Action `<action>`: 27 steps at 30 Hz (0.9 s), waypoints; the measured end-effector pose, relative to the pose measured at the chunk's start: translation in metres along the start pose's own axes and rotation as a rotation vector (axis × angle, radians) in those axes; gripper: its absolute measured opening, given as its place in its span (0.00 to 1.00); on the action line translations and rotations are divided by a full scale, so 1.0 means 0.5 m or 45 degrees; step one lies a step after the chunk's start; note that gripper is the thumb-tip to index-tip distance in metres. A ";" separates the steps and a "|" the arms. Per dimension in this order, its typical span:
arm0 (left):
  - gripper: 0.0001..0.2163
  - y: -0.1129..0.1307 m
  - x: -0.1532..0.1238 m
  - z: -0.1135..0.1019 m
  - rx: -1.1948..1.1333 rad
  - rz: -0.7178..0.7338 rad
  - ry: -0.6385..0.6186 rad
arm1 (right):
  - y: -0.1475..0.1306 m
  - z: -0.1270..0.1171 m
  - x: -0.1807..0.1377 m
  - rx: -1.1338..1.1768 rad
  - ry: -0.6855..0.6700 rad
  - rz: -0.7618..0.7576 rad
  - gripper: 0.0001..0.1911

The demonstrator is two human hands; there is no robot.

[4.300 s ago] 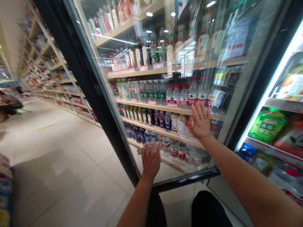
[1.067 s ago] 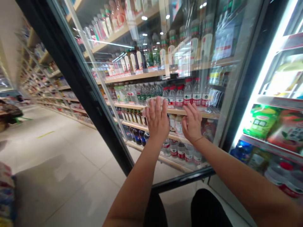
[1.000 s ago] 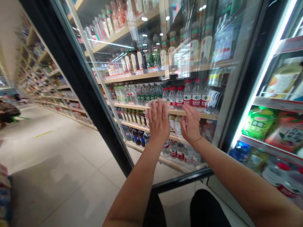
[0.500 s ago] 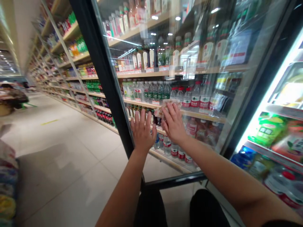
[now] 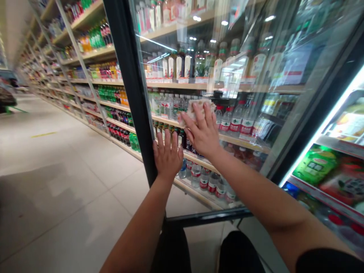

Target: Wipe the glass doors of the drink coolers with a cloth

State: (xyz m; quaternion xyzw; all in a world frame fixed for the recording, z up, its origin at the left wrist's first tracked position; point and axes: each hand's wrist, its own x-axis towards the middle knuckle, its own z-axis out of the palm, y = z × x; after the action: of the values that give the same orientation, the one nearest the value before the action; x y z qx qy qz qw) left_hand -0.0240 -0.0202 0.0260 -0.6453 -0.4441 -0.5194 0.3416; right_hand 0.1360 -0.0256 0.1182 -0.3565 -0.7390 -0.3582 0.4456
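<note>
My left hand lies flat and open on the glass door, right beside its black frame. Higher up and to the right, my right hand presses a pale crumpled cloth against the glass with its fingers spread over it. Through and in the glass show shelves of water bottles and dark drink bottles.
The door stands swung out from a lit cooler holding green and red packs at the right. Long shelves of drinks run along the aisle to the left. Pale tiled floor spreads out below. My dark-clad knees are at the bottom edge.
The cloth has passed from under my left hand to under my right, which has moved left and up on the glass. My left hand has dropped to the door's frame edge.
</note>
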 end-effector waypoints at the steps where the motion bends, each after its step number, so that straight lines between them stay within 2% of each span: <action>1: 0.28 -0.002 0.000 0.002 -0.023 -0.004 0.000 | 0.003 0.000 0.003 0.054 -0.007 0.003 0.29; 5: 0.28 -0.006 0.002 0.007 -0.071 -0.029 -0.023 | 0.034 -0.008 -0.004 0.171 -0.059 0.014 0.28; 9: 0.28 -0.007 0.003 0.007 -0.071 -0.044 -0.057 | 0.088 -0.026 -0.034 0.097 -0.041 0.064 0.28; 12: 0.28 -0.009 0.004 0.008 -0.070 -0.038 -0.053 | 0.140 -0.042 -0.079 -0.073 0.011 0.144 0.28; 16: 0.28 -0.011 0.005 0.010 -0.061 -0.024 -0.037 | 0.222 -0.061 -0.173 -0.323 0.088 0.279 0.29; 21: 0.29 -0.008 0.005 0.009 -0.076 -0.048 -0.058 | 0.316 -0.092 -0.283 -0.485 0.216 0.362 0.31; 24: 0.29 -0.004 0.003 0.006 -0.067 -0.044 -0.056 | 0.352 -0.114 -0.313 -0.503 0.235 0.495 0.31; 27: 0.29 0.001 0.000 0.001 -0.042 -0.018 -0.027 | 0.365 -0.126 -0.319 -0.453 0.247 0.612 0.31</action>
State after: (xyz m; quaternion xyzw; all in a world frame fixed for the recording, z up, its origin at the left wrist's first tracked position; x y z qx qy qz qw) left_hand -0.0235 -0.0197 0.0260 -0.6531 -0.4436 -0.5222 0.3226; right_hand 0.3715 -0.0227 0.0331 -0.5574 -0.5133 -0.3987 0.5167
